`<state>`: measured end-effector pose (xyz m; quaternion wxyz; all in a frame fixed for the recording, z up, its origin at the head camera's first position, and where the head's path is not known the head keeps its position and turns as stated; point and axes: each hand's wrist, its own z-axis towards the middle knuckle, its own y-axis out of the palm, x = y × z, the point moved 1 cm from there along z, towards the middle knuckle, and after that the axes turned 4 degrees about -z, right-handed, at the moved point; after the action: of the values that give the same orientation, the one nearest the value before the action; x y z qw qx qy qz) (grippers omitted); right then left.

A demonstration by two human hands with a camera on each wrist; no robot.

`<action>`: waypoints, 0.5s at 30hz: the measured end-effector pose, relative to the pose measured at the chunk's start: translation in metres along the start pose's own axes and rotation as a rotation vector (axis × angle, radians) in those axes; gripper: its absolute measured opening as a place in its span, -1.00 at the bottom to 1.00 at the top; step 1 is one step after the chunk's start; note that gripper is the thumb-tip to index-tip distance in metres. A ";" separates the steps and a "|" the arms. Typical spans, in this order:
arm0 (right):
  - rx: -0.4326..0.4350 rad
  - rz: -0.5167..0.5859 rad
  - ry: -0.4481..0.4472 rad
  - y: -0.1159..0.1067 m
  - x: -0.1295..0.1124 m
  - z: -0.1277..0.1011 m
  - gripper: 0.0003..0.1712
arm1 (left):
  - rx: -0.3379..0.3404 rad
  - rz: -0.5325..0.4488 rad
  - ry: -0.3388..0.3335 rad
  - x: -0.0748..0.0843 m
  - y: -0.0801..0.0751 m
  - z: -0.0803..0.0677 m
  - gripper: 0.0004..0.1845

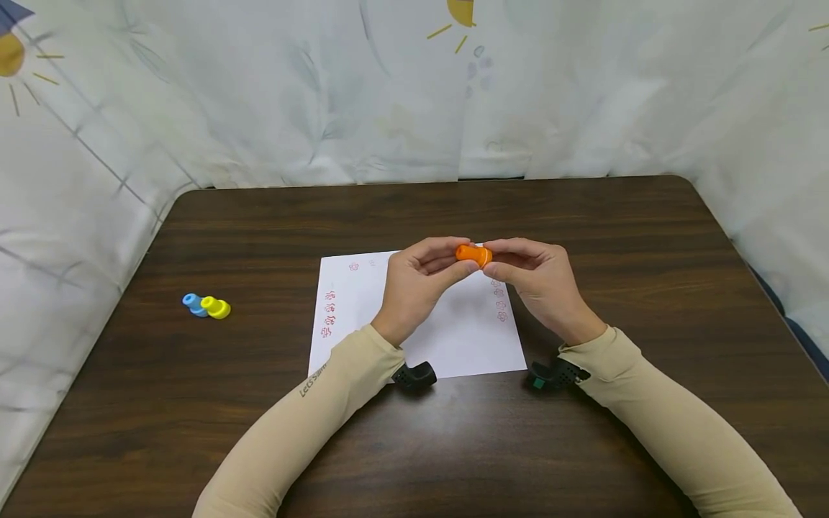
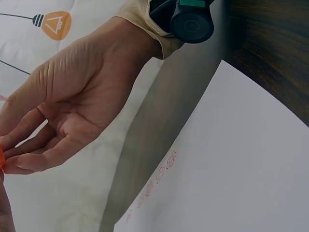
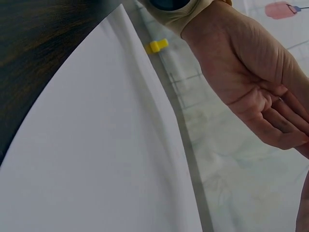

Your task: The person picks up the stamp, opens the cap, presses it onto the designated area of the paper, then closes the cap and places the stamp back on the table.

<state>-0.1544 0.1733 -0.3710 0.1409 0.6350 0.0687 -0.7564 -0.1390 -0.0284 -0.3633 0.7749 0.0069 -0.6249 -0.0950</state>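
Note:
In the head view both hands meet above a sheet of white paper, holding a small orange stamp. My left hand pinches its narrower end between thumb and fingers. The wider end, with a pale seam around it, is pinched by my right hand. Red flower prints and red characters mark the paper's margins. The left wrist view looks across at the right hand, with a sliver of the orange stamp at the edge. In the right wrist view, the left hand appears; its fingertips are cut off.
On the left of the dark wooden table, a blue stamp and a yellow stamp lie touching. A printed white curtain hangs behind and beside the table. Each wrist wears a black device.

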 end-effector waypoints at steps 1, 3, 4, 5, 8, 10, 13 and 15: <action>0.002 0.001 0.000 0.000 0.000 0.000 -0.63 | -0.001 0.000 0.002 0.000 0.000 0.000 -0.63; 0.005 0.005 0.002 0.000 0.000 0.000 -0.63 | -0.001 0.001 0.006 0.001 0.000 -0.001 -0.63; 0.006 0.006 0.001 0.001 0.000 -0.001 -0.63 | -0.001 0.001 0.007 0.000 0.001 -0.001 -0.62; 0.008 0.002 -0.001 0.001 0.000 -0.001 -0.63 | -0.001 0.001 0.009 0.000 0.001 -0.001 -0.62; 0.009 -0.013 -0.002 0.000 0.000 -0.001 -0.64 | 0.003 0.005 0.009 0.000 0.001 -0.001 -0.62; 0.008 -0.022 -0.001 0.000 0.000 0.000 -0.64 | 0.006 0.006 0.008 0.000 0.000 0.000 -0.62; 0.006 -0.026 0.002 0.000 0.000 0.000 -0.64 | 0.006 0.007 0.005 0.000 0.000 -0.001 -0.62; 0.004 -0.022 0.006 0.000 0.000 0.000 -0.64 | 0.004 0.002 0.003 0.000 0.000 -0.001 -0.62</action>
<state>-0.1545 0.1730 -0.3712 0.1310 0.6369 0.0744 -0.7561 -0.1383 -0.0284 -0.3636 0.7761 0.0079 -0.6237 -0.0927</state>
